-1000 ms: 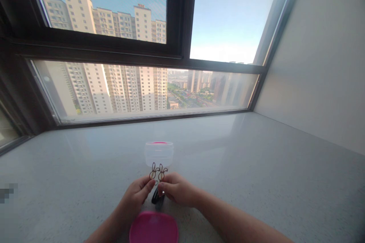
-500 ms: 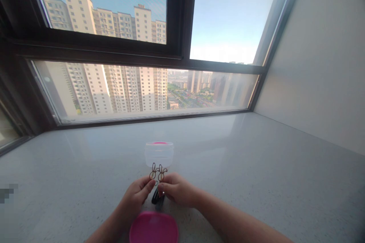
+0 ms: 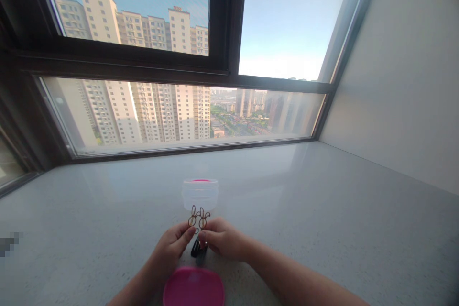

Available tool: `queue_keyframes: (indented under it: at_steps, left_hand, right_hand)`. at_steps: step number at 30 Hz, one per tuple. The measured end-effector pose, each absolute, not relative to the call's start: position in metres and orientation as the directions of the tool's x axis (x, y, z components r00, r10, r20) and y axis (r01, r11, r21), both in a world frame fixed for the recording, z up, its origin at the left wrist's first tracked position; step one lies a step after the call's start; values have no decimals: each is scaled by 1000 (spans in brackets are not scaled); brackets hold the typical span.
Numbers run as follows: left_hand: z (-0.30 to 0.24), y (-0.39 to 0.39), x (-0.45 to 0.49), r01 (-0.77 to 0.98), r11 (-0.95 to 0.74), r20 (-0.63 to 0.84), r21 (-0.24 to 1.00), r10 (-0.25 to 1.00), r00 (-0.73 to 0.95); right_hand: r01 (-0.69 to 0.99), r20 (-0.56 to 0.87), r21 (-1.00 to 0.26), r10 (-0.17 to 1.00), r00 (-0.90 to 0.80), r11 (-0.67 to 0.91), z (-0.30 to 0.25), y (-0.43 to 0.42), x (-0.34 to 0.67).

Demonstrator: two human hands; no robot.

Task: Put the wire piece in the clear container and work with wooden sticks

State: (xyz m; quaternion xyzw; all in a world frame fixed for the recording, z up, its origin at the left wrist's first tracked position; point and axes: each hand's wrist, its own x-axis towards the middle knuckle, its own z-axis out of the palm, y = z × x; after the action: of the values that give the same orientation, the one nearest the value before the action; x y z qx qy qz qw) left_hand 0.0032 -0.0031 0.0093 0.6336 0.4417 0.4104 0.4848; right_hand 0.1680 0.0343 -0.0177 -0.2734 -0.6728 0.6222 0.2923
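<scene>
One bunny (image 3: 192,220) is being pinched in the left hand (image 3: 175,241) and another bunny (image 3: 202,222) in the right hand (image 3: 225,240), side by side, with their long ears being pointed away toward the clear box (image 3: 201,194).

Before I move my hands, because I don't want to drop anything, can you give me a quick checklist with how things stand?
1. Left hand grips one wire rabbit: ok.
2. Right hand grips the second wire rabbit: ok.
3. The two rabbits separate from each other: cannot tell; they meet or overlap in this view.
4. Black piece below the fingertips, held or lying loose: cannot tell.
5. Clear box beyond the hands, not gripped: ok.
6. Pink dish nearer the body, not gripped: ok.
</scene>
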Motion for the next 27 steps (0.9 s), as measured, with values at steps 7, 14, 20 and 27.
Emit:
queue_keyframes:
  at_steps: [7,14,20,27]
  left_hand:
    - [8,-2,2,180,-135,81,974,958,275]
    - [9,-3,3,154,-137,88,978,953,292]
    - [7,-2,2,159,-143,91,977,951,296]
    - [7,-2,2,162,-123,75,979,959,273]
  right_hand:
    - [13,35,-998,730,-683,61,-17,34,168]
    - [8,21,-999,731,-682,36,-16,33,168]
    - [-13,50,-998,722,-690,57,-15,32,168]
    - [-6,53,-998,724,-688,67,-14,31,167]
